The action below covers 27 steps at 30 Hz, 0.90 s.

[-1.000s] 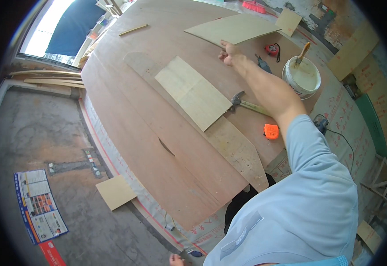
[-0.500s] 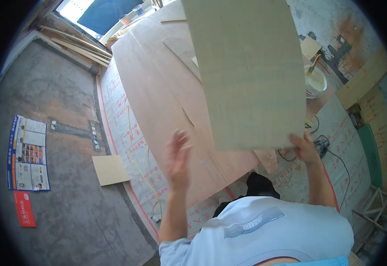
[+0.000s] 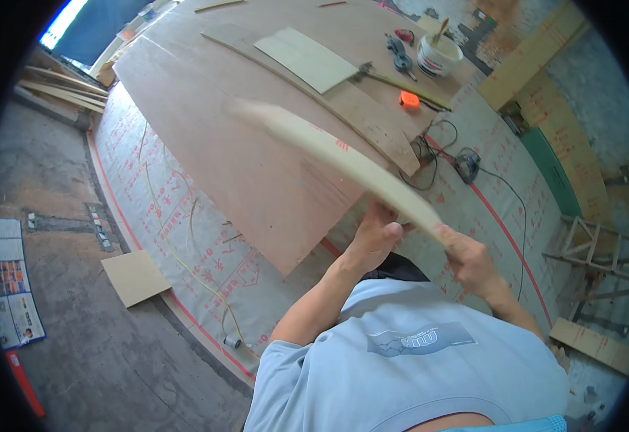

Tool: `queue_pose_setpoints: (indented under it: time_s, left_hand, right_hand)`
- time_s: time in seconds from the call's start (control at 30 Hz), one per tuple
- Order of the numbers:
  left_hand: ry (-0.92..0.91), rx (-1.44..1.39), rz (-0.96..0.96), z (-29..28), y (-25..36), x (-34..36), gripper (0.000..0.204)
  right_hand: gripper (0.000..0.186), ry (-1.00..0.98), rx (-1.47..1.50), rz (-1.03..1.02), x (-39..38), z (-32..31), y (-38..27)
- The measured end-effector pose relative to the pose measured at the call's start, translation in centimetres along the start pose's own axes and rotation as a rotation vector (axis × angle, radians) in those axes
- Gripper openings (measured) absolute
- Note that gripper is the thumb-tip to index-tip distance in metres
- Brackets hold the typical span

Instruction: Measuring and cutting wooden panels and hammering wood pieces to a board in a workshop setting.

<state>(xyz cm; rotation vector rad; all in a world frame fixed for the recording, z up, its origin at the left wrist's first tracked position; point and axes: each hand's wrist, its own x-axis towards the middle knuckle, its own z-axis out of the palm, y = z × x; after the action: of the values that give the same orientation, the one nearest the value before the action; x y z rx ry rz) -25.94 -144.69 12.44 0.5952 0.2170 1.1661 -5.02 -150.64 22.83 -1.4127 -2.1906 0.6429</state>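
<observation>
A pale plywood board (image 3: 357, 160) is tilted nearly edge-on in front of me, slanting from upper left down to lower right, its far end blurred. My right hand (image 3: 470, 261) is closed round its near right end. Lower down, my left hand (image 3: 372, 236) grips the same board from beneath, thumb showing and some fingers hidden behind it. Below the board spreads a large reddish plywood sheet used as a worktop (image 3: 185, 101). On it rest a long wooden plank (image 3: 372, 122) and a smaller pale panel (image 3: 307, 59).
A hammer (image 3: 408, 88), an orange tape measure (image 3: 409, 101), a dark power tool (image 3: 401, 57) and a white bucket (image 3: 438, 59) with a brush sit at the far right. A corded tool (image 3: 467, 164) lies on the covered floor. A wooden stand (image 3: 594, 248) is at right.
The board has swung from upright, face toward me, to a low edge-on tilt. My left hand, free and open before, now grips it. The view has shifted, revealing the tools.
</observation>
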Motion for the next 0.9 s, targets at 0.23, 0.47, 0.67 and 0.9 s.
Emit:
queue_pose_setpoints:
  time_s: [0.23, 0.47, 0.67, 0.9]
  left_hand:
    - [0.609, -0.245, -0.400, -6.5, -6.4, -6.3, 0.049]
    - [0.485, -0.284, -0.451, -12.0, -6.2, -10.5, 0.057]
    - [0.783, -0.233, -0.295, -11.9, -8.3, -10.3, 0.058]
    - [0.788, 0.042, -0.232, -12.5, -8.0, -8.1, 0.055]
  right_hand:
    - [0.064, -0.449, -0.308, -0.013, -7.1, 7.7, 5.5]
    - [0.064, 0.387, 0.446, 0.781, -4.4, 12.3, 18.2]
    - [0.048, 0.365, 1.031, 0.603, -4.0, 14.1, 18.0]
    - [0.045, 0.494, 1.142, 0.698, -6.4, 15.6, 17.9]
